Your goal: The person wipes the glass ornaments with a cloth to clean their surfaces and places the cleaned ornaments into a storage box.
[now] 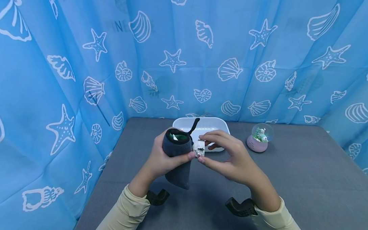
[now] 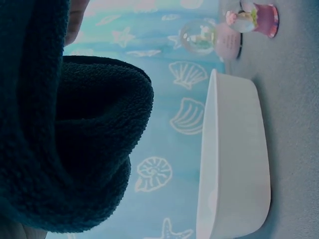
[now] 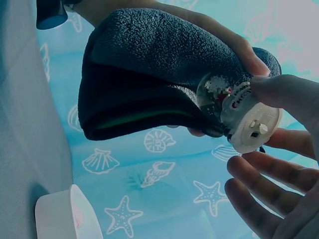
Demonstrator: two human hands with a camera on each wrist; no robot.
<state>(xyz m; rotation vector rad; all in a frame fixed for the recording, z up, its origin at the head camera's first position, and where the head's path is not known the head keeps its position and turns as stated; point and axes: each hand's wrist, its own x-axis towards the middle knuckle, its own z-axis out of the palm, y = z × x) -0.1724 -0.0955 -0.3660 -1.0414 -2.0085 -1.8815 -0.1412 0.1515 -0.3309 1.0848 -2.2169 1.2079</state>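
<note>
My left hand (image 1: 164, 156) grips a dark grey-blue fleecy cloth (image 1: 178, 172), folded into a tube, with black edging, green showing inside and a black cord at its top. Just to its right, my right hand (image 1: 228, 154) pinches a small snow globe (image 1: 199, 149) between thumb and fingers. In the right wrist view the white underside of its base (image 3: 256, 128) faces outward, while its clear dome (image 3: 212, 94) lies against the cloth (image 3: 154, 50). My left thumb tip is right at the globe. In the left wrist view the cloth (image 2: 104, 139) hides most of the left hand.
Behind my hands stands a white tub (image 1: 219, 123) on the grey table (image 1: 311, 178). To the right is a snow globe with a pinkish base (image 1: 257, 144). A smaller pink-based globe (image 2: 266, 20) shows in the left wrist view. A blue seashell curtain (image 1: 201, 77) closes off the back.
</note>
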